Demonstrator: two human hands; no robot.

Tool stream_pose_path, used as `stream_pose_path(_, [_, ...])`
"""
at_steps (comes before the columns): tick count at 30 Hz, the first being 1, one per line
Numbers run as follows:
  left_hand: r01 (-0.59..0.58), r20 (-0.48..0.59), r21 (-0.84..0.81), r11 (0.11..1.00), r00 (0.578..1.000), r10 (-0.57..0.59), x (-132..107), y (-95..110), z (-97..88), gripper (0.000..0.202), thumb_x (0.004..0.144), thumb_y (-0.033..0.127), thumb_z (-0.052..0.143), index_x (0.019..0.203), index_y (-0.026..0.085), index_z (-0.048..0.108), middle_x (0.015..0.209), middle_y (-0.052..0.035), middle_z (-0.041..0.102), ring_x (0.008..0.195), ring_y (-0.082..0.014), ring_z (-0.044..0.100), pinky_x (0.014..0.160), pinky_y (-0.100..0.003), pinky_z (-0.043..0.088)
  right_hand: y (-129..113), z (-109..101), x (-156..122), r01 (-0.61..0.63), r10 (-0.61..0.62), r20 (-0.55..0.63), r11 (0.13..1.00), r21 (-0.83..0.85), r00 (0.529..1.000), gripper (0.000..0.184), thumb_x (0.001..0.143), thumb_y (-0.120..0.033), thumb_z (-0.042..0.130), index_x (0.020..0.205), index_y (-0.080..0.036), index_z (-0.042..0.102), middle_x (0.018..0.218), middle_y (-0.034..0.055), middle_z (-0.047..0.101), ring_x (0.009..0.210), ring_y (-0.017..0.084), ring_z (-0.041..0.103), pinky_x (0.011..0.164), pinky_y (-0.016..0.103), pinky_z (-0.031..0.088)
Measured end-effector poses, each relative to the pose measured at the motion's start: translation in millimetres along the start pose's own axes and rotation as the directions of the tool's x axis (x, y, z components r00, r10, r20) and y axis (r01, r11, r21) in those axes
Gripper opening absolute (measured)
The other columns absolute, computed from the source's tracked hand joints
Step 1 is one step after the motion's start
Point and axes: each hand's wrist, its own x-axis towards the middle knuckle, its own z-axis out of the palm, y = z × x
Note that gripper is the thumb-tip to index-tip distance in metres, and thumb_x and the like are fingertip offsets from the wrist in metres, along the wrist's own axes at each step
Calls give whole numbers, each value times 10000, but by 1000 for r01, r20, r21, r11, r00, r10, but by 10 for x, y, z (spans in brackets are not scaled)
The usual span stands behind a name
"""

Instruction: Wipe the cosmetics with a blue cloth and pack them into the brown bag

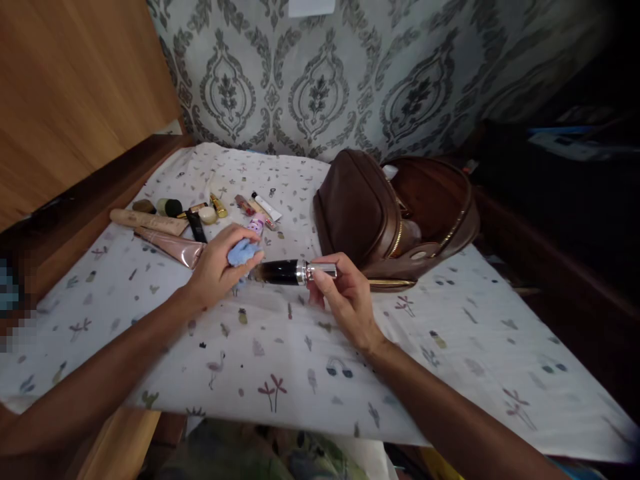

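Note:
Held sideways over the table is a slim, glossy black bottle (281,272) with a silver cap. My right hand (344,287) grips it by the silver end, thumb and fingers closed around the cap. A crumpled light-blue cloth (242,252) is pinched in my left hand (216,267), close to the bottle's dark end; whether cloth and bottle touch I cannot tell. Just beyond the cloth lies a small pink-and-purple container (257,225). A shiny rose-coloured tube (173,247) is beside my left wrist.
An unzipped brown leather bag (353,203) stands on the back right of the patterned white tablecloth (300,373). Several cosmetics lie at the left, among them a long beige tube (145,221), a black tube (196,227) and a gold tube (218,205). A wooden panel (85,87) rises at left.

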Motion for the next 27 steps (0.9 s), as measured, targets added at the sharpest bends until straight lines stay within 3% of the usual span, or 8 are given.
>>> stream_pose_path(2, [-163, -73, 142, 976, 982, 175, -49, 89, 52, 295, 943, 379, 589, 1164, 184, 605, 1097, -96, 651, 1039, -242, 608, 918, -383, 493, -4, 27, -37, 23, -20, 49, 997, -67, 999, 292, 940, -492, 612, 995, -208, 570, 665, -34, 596, 510, 99, 540, 455, 214, 427])
stream_pose_path(3, [-256, -36, 183, 949, 963, 266, -81, 139, 94, 364, 943, 389, 593, 1236, 175, 575, 1148, -120, 648, 1085, -259, 603, 941, -404, 493, -7, 42, -56, 47, -39, 79, 994, -96, 996, 281, 945, -483, 607, 999, -209, 573, 693, -25, 604, 534, 105, 556, 468, 219, 441])
stream_pose_path(5, [-392, 124, 214, 895, 920, 373, -139, 222, 178, 458, 947, 387, 589, 1333, 151, 514, 1179, -149, 658, 1097, -275, 619, 944, -426, 504, -14, 63, -89, 104, -83, 141, 984, -147, 986, 267, 951, -474, 598, 996, -212, 578, 743, -8, 619, 594, 121, 591, 517, 235, 485])
stream_pose_path(7, [-400, 288, 204, 894, 897, 335, -166, 247, 218, 452, 953, 363, 582, 1344, 149, 506, 1147, -139, 689, 1037, -264, 658, 885, -400, 528, -23, 65, -111, 149, -116, 186, 973, -176, 976, 256, 957, -462, 593, 1002, -210, 583, 796, 10, 645, 648, 133, 622, 579, 253, 528])
stream_pose_path(12, [-12, 489, -66, 998, 871, 43, -50, 88, 29, 421, 850, 440, 711, 1191, 210, 620, 1099, -51, 713, 962, -217, 675, 812, -299, 519, -81, 4, -105, 147, -128, 141, 980, -135, 982, 242, 960, -428, 602, 1051, -203, 602, 831, 13, 661, 602, 116, 613, 537, 244, 519])
stream_pose_path(17, [462, 589, -346, 817, 784, -194, 29, -24, -88, 460, 691, 415, 822, 1057, 178, 673, 849, -9, 664, 767, -177, 619, 675, -256, 494, -163, -43, -64, 87, -86, 35, 996, -25, 996, 277, 925, -466, 645, 1032, -214, 599, 782, -6, 640, 572, 113, 598, 486, 235, 490])
stream_pose_path(20, [505, 570, -411, 759, 792, -218, -23, 19, -19, 416, 674, 410, 826, 972, 169, 664, 766, 13, 599, 682, -135, 546, 609, -222, 438, -173, -58, -27, 41, -42, 30, 998, 40, 999, 308, 916, -489, 650, 1030, -211, 583, 651, -41, 598, 512, 108, 560, 469, 229, 460])
stream_pose_path(27, [448, 463, -344, 826, 845, -265, -162, 0, 105, 326, 902, 507, 592, 801, 197, 594, 628, 30, 484, 576, -122, 439, 493, -208, 347, -105, -71, 65, -53, 44, 67, 989, 140, 997, 384, 898, -577, 623, 943, -204, 546, 615, -64, 542, 453, 76, 484, 425, 198, 378])
